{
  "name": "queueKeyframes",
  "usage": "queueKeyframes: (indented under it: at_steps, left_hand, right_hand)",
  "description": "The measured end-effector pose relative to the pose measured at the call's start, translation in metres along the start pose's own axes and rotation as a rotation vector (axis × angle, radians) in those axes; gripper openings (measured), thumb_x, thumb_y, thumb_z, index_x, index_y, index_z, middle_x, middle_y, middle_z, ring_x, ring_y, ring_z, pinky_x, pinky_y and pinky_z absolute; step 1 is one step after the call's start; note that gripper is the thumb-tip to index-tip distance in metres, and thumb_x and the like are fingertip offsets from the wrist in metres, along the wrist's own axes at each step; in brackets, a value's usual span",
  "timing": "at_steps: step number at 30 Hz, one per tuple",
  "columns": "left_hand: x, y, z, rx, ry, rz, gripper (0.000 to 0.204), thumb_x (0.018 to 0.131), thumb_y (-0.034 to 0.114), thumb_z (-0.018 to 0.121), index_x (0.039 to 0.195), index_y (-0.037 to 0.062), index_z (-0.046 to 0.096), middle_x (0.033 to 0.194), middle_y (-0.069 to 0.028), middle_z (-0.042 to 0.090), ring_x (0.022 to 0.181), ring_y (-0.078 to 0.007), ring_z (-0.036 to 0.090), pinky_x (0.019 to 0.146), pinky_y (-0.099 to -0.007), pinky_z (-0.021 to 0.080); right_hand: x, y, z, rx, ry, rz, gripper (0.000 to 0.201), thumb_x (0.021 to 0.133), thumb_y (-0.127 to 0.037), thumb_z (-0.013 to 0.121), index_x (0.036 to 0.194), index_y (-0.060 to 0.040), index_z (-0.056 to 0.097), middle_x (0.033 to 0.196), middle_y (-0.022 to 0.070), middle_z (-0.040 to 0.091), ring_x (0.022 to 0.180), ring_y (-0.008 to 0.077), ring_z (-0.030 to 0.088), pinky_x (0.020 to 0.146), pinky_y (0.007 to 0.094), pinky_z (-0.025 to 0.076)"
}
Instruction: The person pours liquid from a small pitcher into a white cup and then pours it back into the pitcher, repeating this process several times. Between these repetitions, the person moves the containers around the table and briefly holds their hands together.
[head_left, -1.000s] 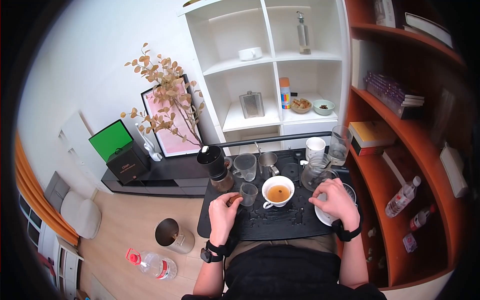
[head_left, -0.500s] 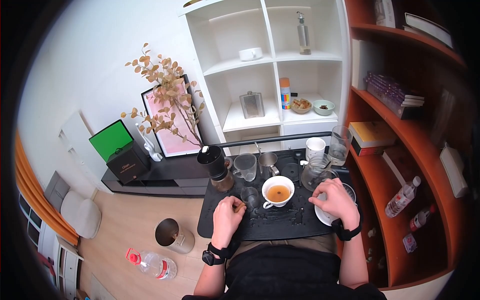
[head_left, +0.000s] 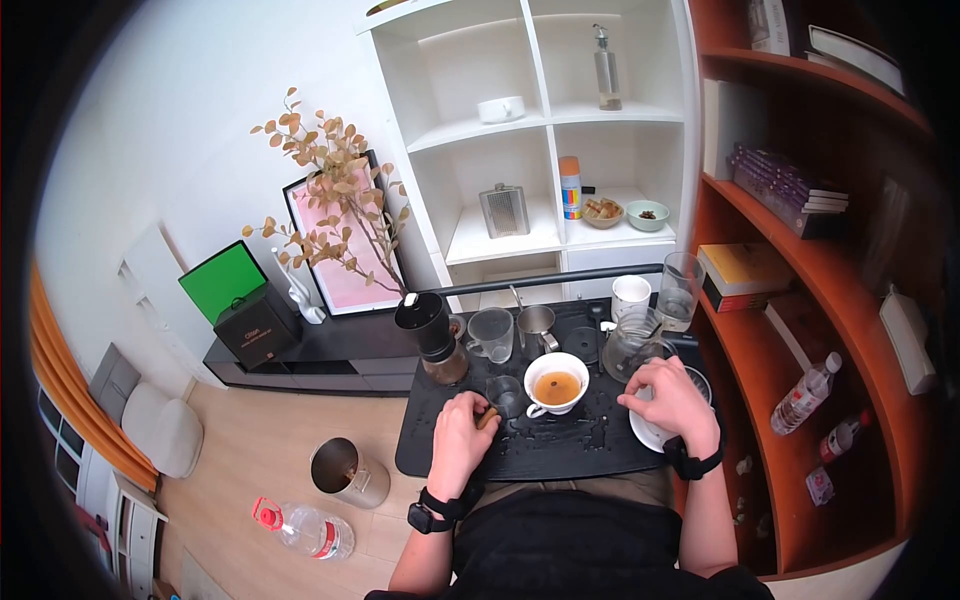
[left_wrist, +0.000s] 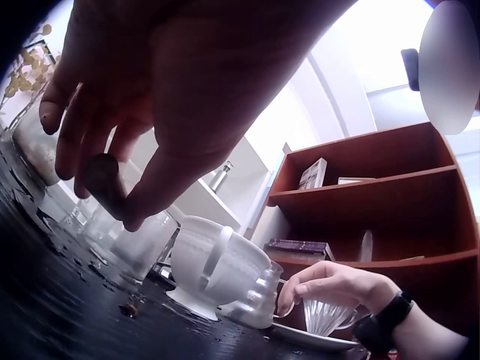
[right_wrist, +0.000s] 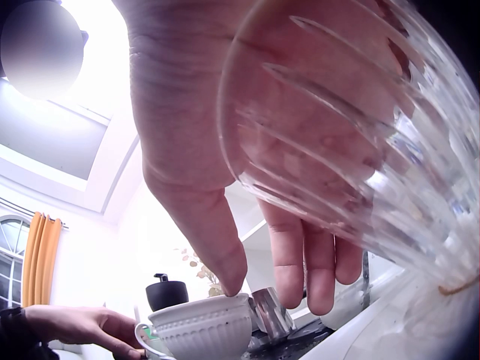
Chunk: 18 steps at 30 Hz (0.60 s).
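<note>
My left hand [head_left: 462, 435] pinches the brown handle [left_wrist: 103, 176] of a small clear glass cup [head_left: 507, 396], thumb against the fingers. The cup stands low over the wet black tray, left of a white teacup [head_left: 568, 405] of amber liquid. In the left wrist view the teacup [left_wrist: 217, 262] shows its ribbed side and handle. My right hand [head_left: 662, 402] hangs with relaxed fingers over a white saucer [head_left: 648, 432] at the tray's right. Close to its palm in the right wrist view is a ribbed clear glass cone [right_wrist: 352, 150]; nothing sits between thumb and fingers.
Along the tray's [head_left: 560, 455] back stand a black-topped grinder [head_left: 432, 335], a glass mug [head_left: 491, 335], a metal cup [head_left: 537, 322], a glass server [head_left: 628, 345], a white mug [head_left: 631, 295] and a tall glass [head_left: 680, 290]. A wooden bookshelf [head_left: 810, 260] borders the right.
My left hand has moved slightly right and down, bringing the small glass cup by its handle lower toward the tray and nearer the teacup. My right hand has stayed in place.
</note>
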<state>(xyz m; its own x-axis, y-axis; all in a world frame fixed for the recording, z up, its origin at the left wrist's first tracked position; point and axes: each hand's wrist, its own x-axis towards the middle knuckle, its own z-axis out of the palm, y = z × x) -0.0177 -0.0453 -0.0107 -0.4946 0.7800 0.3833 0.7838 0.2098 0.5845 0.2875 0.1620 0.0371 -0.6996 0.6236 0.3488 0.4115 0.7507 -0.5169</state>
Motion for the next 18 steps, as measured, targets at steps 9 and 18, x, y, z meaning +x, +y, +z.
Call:
queueKeyframes:
  at_steps: [9,18]
  left_hand:
    - [0.014,0.048,0.002,0.009,0.097,0.327,0.045,0.09,0.005,0.087,0.129,0.0028,0.065,0.123,-0.0171,0.069,0.121,-0.0408,0.066,0.104,-0.0501,0.051]
    - [0.035,0.063,0.026,0.089,-0.028,0.373,0.102,0.087,0.053,0.1,0.157,-0.0071,0.058,0.141,-0.0236,0.072,0.132,-0.0401,0.067,0.114,-0.0507,0.05]
  right_hand:
    - [0.0,0.003,0.003,-0.008,-0.002,-0.011,0.024,0.09,-0.027,0.093,0.087,-0.0042,0.084,0.093,0.0118,0.081,0.102,0.0305,0.073,0.104,0.0436,0.048]
    - [0.0,0.004,0.002,-0.004,-0.033,0.027,0.024,0.092,-0.03,0.092,0.091,-0.007,0.085,0.097,0.009,0.08,0.107,0.0271,0.073,0.109,0.0424,0.045]
